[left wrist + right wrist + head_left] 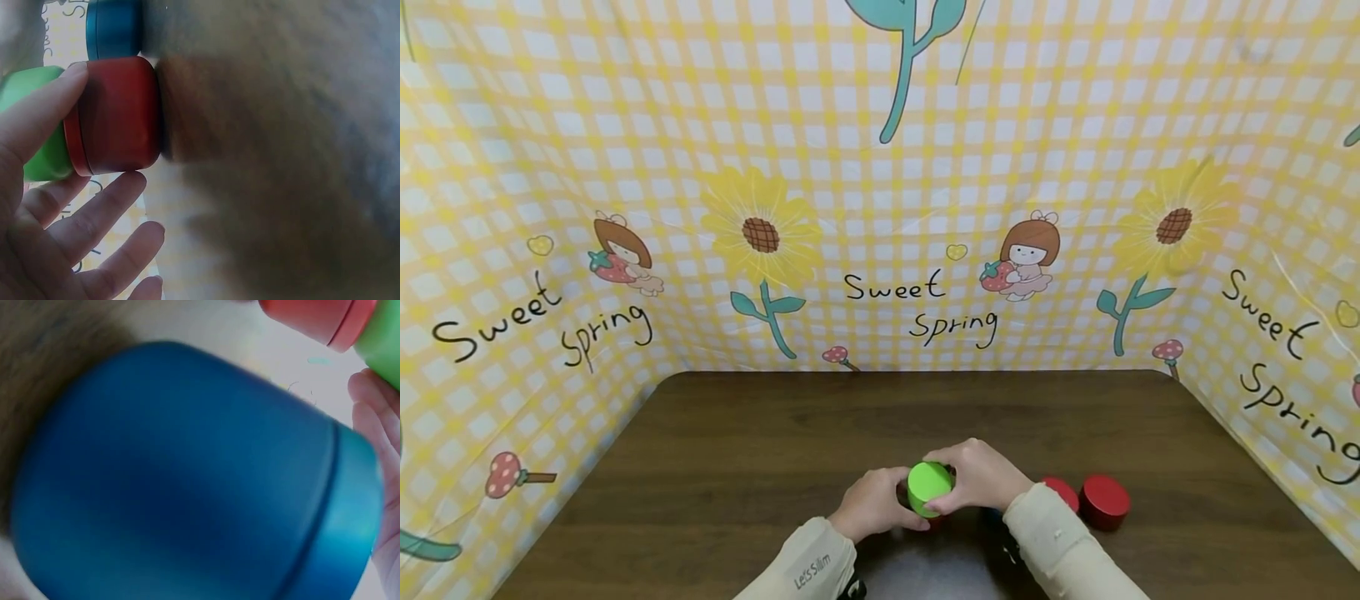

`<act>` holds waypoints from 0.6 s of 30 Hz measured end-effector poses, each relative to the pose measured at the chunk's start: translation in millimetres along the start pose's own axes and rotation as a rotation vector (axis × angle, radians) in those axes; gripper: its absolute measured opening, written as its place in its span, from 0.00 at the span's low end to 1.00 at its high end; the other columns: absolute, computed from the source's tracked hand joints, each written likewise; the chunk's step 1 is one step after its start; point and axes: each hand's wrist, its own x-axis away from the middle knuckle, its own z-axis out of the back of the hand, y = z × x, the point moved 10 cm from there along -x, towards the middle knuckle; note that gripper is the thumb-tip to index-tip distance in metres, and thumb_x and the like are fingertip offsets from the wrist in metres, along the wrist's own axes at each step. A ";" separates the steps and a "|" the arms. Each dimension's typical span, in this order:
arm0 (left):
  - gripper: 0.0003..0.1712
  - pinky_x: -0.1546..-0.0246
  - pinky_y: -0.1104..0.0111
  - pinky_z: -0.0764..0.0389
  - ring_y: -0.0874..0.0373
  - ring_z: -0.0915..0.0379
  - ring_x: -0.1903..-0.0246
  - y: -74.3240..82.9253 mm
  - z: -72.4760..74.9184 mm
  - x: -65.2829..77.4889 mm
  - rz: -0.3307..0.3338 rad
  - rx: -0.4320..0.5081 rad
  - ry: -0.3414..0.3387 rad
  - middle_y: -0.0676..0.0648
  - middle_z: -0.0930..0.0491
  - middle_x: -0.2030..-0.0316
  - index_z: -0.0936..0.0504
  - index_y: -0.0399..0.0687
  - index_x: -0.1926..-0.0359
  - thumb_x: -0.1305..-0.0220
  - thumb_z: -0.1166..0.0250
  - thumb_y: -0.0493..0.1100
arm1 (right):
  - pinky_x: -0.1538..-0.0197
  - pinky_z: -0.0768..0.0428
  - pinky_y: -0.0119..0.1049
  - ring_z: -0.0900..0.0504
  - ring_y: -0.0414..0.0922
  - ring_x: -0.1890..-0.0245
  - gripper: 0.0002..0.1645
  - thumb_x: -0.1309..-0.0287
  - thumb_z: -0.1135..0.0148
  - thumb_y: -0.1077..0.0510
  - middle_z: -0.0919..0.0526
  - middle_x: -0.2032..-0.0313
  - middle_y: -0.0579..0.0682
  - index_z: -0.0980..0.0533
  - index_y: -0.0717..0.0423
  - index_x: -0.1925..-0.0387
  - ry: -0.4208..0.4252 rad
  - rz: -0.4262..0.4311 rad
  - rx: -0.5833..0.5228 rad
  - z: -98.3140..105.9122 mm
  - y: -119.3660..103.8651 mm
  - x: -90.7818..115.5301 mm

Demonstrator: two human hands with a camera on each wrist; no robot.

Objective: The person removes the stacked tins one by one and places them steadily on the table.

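A light-green round tin (pixel 929 486) stands on top of a red round tin (pixel 122 115) at the front middle of the table. My right hand (pixel 981 475) holds the green tin between thumb and fingers from the right. From the other side, my left hand (pixel 872 504) pinches the red tin near its lid; the left thumb lies across the seam where red meets green. The remaining left fingers spread out below in the left wrist view. Close under the right wrist stands a blue tin (pixel 169 475), mostly hidden in the head view by that arm.
Two more red tins stand to the right: one (pixel 1105 502) in plain sight, the other (pixel 1062 493) partly behind the right sleeve. Behind the dark wooden table (pixel 775 425) hangs a yellow checked cloth (pixel 880 208), which also covers both sides.
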 end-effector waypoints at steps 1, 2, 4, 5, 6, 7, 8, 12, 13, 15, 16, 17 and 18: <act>0.23 0.74 0.66 0.29 0.65 0.28 0.74 0.0 -0.1 0.0 0.001 -0.002 -0.003 0.60 0.21 0.72 0.17 0.52 0.61 0.61 0.20 0.48 | 0.74 0.28 0.22 0.31 0.27 0.78 0.20 0.55 0.26 0.48 0.19 0.71 0.37 0.18 0.54 0.61 -0.002 -0.001 -0.002 0.1 0.2 0.4; 0.23 0.74 0.66 0.28 0.65 0.27 0.73 0.1 -0.1 -0.1 0.002 -0.003 -0.005 0.60 0.21 0.72 0.17 0.52 0.61 0.61 0.19 0.47 | 0.73 0.28 0.22 0.31 0.27 0.78 0.20 0.56 0.26 0.48 0.19 0.71 0.37 0.18 0.54 0.61 -0.001 -0.001 -0.002 0.6 0.1 0.9; 0.23 0.74 0.66 0.28 0.65 0.27 0.74 0.1 -0.6 -0.5 0.009 -0.005 -0.016 0.59 0.20 0.72 0.17 0.51 0.60 0.61 0.20 0.47 | 0.73 0.28 0.22 0.30 0.27 0.78 0.21 0.55 0.26 0.48 0.18 0.71 0.38 0.18 0.54 0.60 -0.004 -0.003 0.001 2.0 0.3 2.0; 0.24 0.74 0.65 0.27 0.64 0.26 0.74 0.1 -0.8 -0.8 0.013 -0.008 -0.021 0.59 0.20 0.72 0.16 0.51 0.59 0.60 0.20 0.47 | 0.73 0.28 0.22 0.30 0.27 0.78 0.21 0.55 0.26 0.48 0.18 0.70 0.38 0.18 0.54 0.60 -0.006 -0.004 0.005 2.8 0.6 2.7; 0.25 0.74 0.65 0.27 0.64 0.26 0.73 0.0 -1.0 -1.3 0.019 -0.014 -0.026 0.58 0.20 0.72 0.16 0.50 0.57 0.60 0.20 0.47 | 0.73 0.28 0.23 0.30 0.27 0.77 0.21 0.55 0.26 0.48 0.18 0.70 0.38 0.18 0.54 0.59 -0.007 -0.005 0.006 3.8 0.8 3.3; 0.26 0.74 0.65 0.27 0.63 0.25 0.73 -0.2 -1.3 -1.8 0.025 -0.018 -0.032 0.57 0.19 0.72 0.16 0.50 0.56 0.60 0.20 0.47 | 0.73 0.28 0.23 0.30 0.27 0.77 0.22 0.55 0.26 0.48 0.17 0.70 0.39 0.18 0.55 0.59 -0.006 -0.007 0.011 5.1 1.1 4.1; 0.28 0.73 0.64 0.26 0.62 0.24 0.72 -0.6 -1.3 -2.4 0.034 -0.026 -0.034 0.56 0.18 0.70 0.16 0.48 0.53 0.60 0.20 0.47 | 0.72 0.28 0.23 0.30 0.27 0.77 0.22 0.55 0.26 0.48 0.17 0.70 0.39 0.18 0.55 0.59 -0.005 -0.010 0.015 6.7 1.4 4.9; 0.36 0.70 0.62 0.24 0.58 0.22 0.66 -2.0 -1.5 -3.3 0.062 -0.061 -0.036 0.50 0.15 0.63 0.18 0.44 0.47 0.61 0.20 0.48 | 0.72 0.28 0.23 0.29 0.28 0.77 0.22 0.55 0.26 0.48 0.17 0.70 0.40 0.18 0.56 0.59 -0.005 -0.017 0.030 12.2 1.5 8.4; 0.36 0.70 0.63 0.24 0.58 0.22 0.65 -2.2 -1.6 -3.3 0.067 -0.069 -0.036 0.50 0.15 0.62 0.18 0.44 0.47 0.61 0.19 0.49 | 0.72 0.28 0.23 0.29 0.28 0.77 0.23 0.55 0.26 0.48 0.17 0.69 0.40 0.18 0.56 0.59 -0.006 -0.019 0.035 13.6 1.5 9.4; 0.36 0.71 0.64 0.25 0.59 0.22 0.66 -2.6 -1.7 -2.9 0.073 -0.078 -0.036 0.50 0.15 0.61 0.17 0.44 0.47 0.61 0.19 0.49 | 0.72 0.27 0.23 0.29 0.28 0.77 0.23 0.55 0.26 0.47 0.17 0.69 0.41 0.18 0.57 0.59 -0.011 -0.028 0.043 16.4 1.7 11.3; 0.36 0.71 0.64 0.26 0.59 0.23 0.66 -2.3 -1.4 -2.9 0.074 -0.081 -0.036 0.50 0.15 0.62 0.17 0.45 0.47 0.61 0.19 0.49 | 0.72 0.27 0.24 0.29 0.28 0.77 0.24 0.55 0.26 0.47 0.17 0.69 0.41 0.18 0.58 0.59 -0.012 -0.030 0.049 18.3 1.5 12.0; 0.35 0.72 0.65 0.27 0.60 0.24 0.67 -2.1 -1.2 -2.8 0.077 -0.082 -0.037 0.50 0.15 0.61 0.17 0.46 0.47 0.61 0.20 0.49 | 0.72 0.27 0.24 0.29 0.28 0.77 0.24 0.55 0.26 0.47 0.17 0.69 0.42 0.18 0.58 0.59 -0.014 -0.037 0.057 20.4 2.1 13.0; 0.35 0.73 0.65 0.28 0.60 0.24 0.67 -1.6 -0.7 -2.8 0.079 -0.083 -0.039 0.50 0.15 0.61 0.17 0.46 0.47 0.61 0.20 0.49 | 0.72 0.27 0.24 0.29 0.28 0.77 0.25 0.55 0.26 0.47 0.17 0.69 0.42 0.18 0.58 0.59 -0.016 -0.047 0.064 22.3 2.8 14.3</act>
